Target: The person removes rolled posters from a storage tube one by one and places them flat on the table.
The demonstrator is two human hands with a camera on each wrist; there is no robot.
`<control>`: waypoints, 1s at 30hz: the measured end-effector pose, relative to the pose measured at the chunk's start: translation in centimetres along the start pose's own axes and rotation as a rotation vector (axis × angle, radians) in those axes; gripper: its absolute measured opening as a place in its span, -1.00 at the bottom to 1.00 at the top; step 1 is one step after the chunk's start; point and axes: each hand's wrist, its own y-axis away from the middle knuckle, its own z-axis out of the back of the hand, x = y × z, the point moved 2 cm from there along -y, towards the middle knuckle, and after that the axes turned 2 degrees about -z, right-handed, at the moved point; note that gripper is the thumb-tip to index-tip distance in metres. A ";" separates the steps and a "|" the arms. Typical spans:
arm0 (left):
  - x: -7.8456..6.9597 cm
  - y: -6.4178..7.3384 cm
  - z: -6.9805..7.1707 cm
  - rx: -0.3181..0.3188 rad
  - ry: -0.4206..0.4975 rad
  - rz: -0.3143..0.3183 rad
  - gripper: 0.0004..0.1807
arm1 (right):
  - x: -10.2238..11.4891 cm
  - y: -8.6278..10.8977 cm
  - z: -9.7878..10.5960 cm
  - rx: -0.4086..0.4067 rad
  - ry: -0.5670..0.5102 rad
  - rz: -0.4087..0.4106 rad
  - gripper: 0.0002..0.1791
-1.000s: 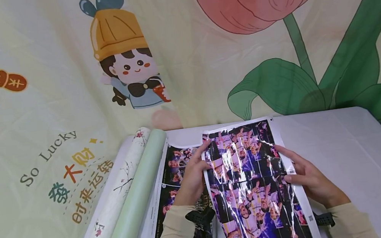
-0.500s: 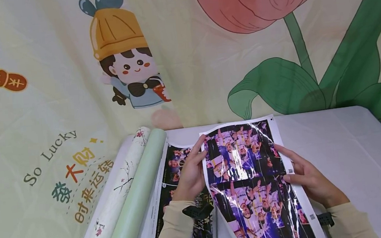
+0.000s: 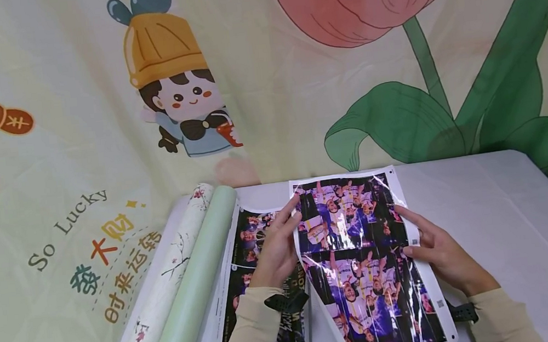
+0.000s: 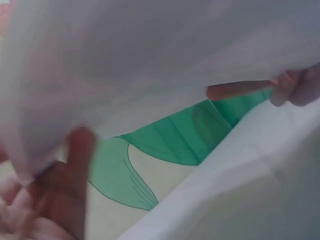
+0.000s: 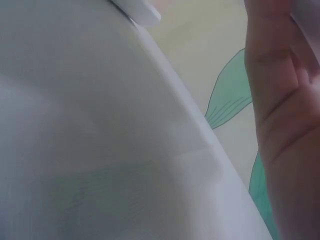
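A glossy sheet printed with two group photos (image 3: 364,289), upside down in the head view, is held up above the table. My left hand (image 3: 276,253) pinches its left edge near the top. On the opposite edge, my right hand (image 3: 448,259) grips it between thumb and fingers. The left wrist view shows the sheet's pale back (image 4: 150,45), with my left thumb and fingers at one side and right fingers (image 4: 295,89) at the other. The right palm (image 5: 290,115) fills one side of the right wrist view; the fingertips' contact is out of sight there.
Left of the hands, another dark printed sheet (image 3: 228,313) lies on the white-covered table (image 3: 522,224), partly behind the left forearm. Further left lie a mint green roll (image 3: 193,289) and a white floral roll (image 3: 170,274). A patterned cloth backdrop (image 3: 265,83) hangs behind.
The sheet has been shifted and tilted a little, so its bottom edge now shows in the head view and its glare has changed. Both hands keep hold of its sides.
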 end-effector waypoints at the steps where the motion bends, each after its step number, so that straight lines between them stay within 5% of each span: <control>1: 0.1 0.2 0.1 0.019 -0.030 0.021 -0.44 | 0.0 0.0 0.0 -0.017 0.012 0.010 -0.11; 8: 0.6 1.7 0.4 0.139 -0.230 0.153 -0.22 | 0.2 0.1 0.2 -0.226 0.105 0.048 -0.14; 12: 0.6 2.1 0.6 0.185 -0.223 0.134 -0.18 | 0.1 0.1 0.3 -0.269 0.111 0.052 -0.14; 19: 0.8 2.2 1.1 0.197 -0.126 0.041 -0.29 | -0.1 0.0 0.2 -0.196 0.032 0.037 -0.16; 25: 1.2 2.3 1.2 0.196 -0.316 0.081 -0.24 | 0.1 0.2 0.6 -0.288 0.125 0.057 -0.22; 30: 1.3 3.2 1.3 0.328 -0.418 0.146 -0.04 | 0.1 0.2 0.9 -0.385 0.158 0.049 -0.23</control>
